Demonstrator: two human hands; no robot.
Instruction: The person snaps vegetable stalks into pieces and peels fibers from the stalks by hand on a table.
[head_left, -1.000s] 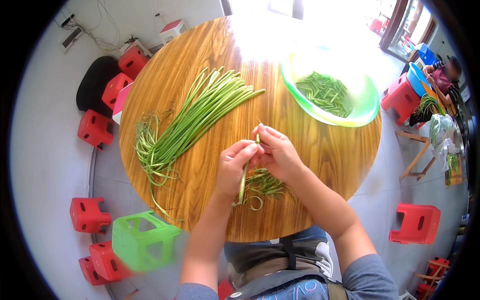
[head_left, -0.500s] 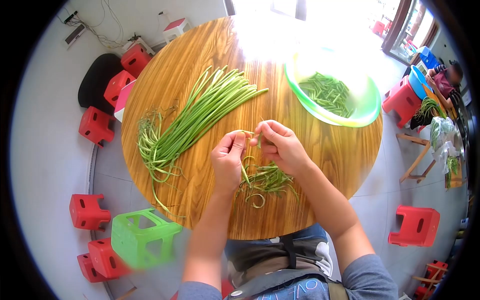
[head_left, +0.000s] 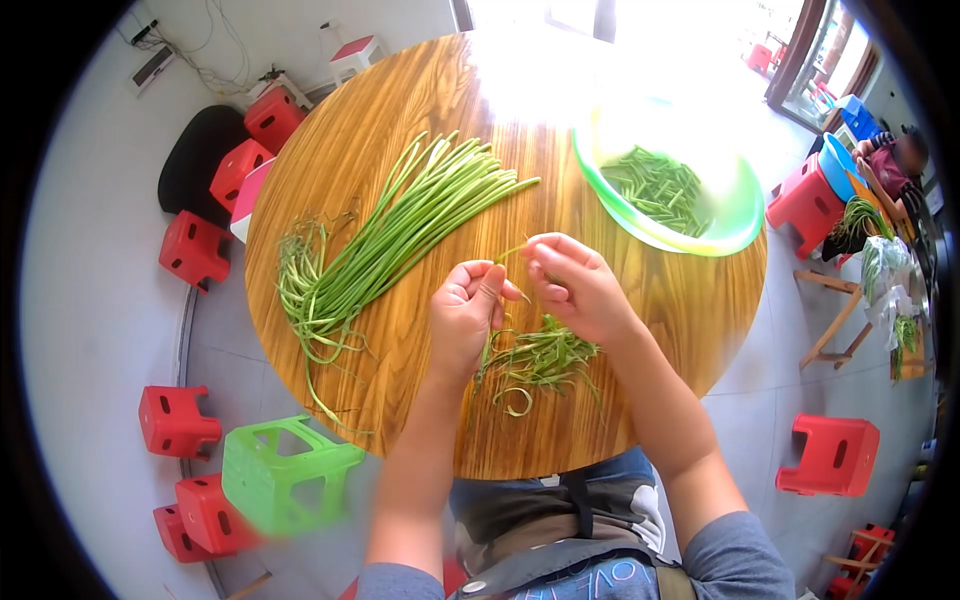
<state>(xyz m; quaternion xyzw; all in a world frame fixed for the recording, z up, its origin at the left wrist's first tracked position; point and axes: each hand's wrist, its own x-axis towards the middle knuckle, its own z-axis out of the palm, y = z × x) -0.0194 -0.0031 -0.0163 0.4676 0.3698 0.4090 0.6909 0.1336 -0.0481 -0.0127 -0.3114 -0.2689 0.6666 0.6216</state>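
Note:
My left hand is closed on a thin garlic scape, its lower end hanging below the fingers toward the table. Close by on the right, my right hand pinches the pale upper end of the scape, which spans the small gap between my hands. Under them lies a loose pile of curled green trimmings. To the left, a large bunch of long garlic scapes rests on the round wooden table, its thin curly ends facing me. Cut green pieces fill the bottom of a green-rimmed translucent basin.
A green stool and several red stools stand left of the table. Another red stool is on the right. Farther right, a person sits by a blue basin and bagged greens.
My right hand has shifted slightly up and away from my left, and more of the scape shows between them. The bunch, trimmings and basin have stayed in place.

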